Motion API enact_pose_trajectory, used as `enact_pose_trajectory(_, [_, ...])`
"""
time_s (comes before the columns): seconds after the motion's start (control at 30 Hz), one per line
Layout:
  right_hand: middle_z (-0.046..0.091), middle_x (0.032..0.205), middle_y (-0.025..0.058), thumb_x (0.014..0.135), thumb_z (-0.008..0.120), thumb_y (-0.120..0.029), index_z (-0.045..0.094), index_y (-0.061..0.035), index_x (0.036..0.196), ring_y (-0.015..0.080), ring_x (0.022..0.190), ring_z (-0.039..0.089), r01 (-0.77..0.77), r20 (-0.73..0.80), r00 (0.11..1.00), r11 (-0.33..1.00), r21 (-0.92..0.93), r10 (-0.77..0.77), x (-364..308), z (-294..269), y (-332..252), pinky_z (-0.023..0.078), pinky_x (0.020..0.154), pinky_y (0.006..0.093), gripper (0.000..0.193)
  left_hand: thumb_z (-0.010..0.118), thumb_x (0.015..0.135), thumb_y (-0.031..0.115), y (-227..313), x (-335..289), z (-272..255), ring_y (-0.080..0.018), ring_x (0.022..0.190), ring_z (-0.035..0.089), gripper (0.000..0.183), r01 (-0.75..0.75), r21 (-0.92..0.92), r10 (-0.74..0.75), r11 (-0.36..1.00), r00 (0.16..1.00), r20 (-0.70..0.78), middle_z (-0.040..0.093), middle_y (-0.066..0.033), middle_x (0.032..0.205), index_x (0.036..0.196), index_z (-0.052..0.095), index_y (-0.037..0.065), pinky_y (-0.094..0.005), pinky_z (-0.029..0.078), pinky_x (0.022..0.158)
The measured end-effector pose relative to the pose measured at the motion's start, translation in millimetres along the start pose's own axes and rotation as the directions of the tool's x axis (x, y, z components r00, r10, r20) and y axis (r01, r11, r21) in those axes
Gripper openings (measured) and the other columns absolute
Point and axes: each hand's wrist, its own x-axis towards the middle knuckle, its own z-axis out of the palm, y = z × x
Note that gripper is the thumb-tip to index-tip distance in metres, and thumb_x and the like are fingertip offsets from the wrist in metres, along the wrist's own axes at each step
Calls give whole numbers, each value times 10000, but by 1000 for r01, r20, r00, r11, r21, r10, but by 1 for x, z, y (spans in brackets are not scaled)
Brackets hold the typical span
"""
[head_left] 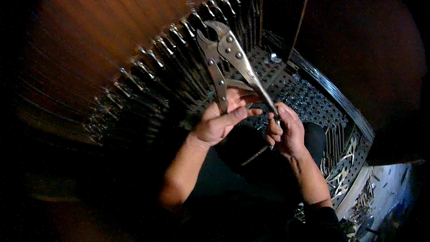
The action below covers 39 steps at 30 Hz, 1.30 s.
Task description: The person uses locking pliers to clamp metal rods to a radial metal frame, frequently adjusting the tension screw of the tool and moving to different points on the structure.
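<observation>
A pair of silver locking pliers [244,66] stands out before me, its curved jaws apart and pointing up and away. My left hand [224,118] is wrapped around the lower, shorter handle, with the thumb reaching to the right. At the tail end of the longer handle, the fingers of my right hand [287,130] are closed on it near the adjusting end. Beyond the jaws runs a curved row of shiny metal clamp-like pieces [166,45]; the pliers' jaws overlap it in the view, and I cannot tell whether they touch.
A perforated dark metal plate [264,69] lies below, with many small bluish metal bits [309,101] on it. A bundle of metal strips [331,87] edges it on the right. Pale scraps [342,175] lie at lower right. A brown curved wall [121,13] rises behind the row.
</observation>
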Motion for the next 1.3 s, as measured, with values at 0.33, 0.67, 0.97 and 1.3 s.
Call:
enact_pose_trajectory(0.33, [440, 540, 25, 1034, 448, -303, 556, -39, 944, 113, 341, 385, -309, 201, 942, 928, 207, 268, 3, -13, 2, 505, 425, 329, 299, 702, 920, 314, 3, 16, 5, -324, 1413, 401, 817, 52, -80, -47, 995, 997, 63, 501, -164, 1406, 1535, 275, -13, -503, 310, 1176])
enact_pose_trajectory(0.67, [605, 872, 142, 956, 637, -309, 591, 5, 1084, 265, 769, 615, 505, 298, 843, 470, -723, -447, 3, 3, 25, 521, 736, 363, 342, 615, 982, 396, 0, 16, 8, -251, 1058, 593, 453, -11, -92, 5, 996, 998, -61, 564, -79, 1046, 1271, 481, 74, -509, 450, 1076])
enact_pose_trajectory(0.97, [637, 900, 198, 882, 683, -93, 593, -4, 1142, 393, 767, 634, 464, 367, 734, 26, -886, -572, -1, 8, 26, 510, 678, 451, 290, 550, 1028, 301, 6, 13, 19, -300, 1118, 628, 491, -42, 36, 47, 998, 986, -161, 624, -148, 1137, 1382, 422, -12, -476, 477, 1044])
enact_pose_trajectory(1.3, [598, 808, 238, 975, 553, -85, 572, 10, 1058, 438, 693, 612, 458, 311, 844, 287, -841, -437, -8, 17, 28, 477, 600, 461, 127, 582, 1002, 429, 9, 6, 27, -194, 841, 510, 356, -13, -90, -4, 996, 981, -194, 501, -29, 879, 1096, 494, 98, -399, 464, 857])
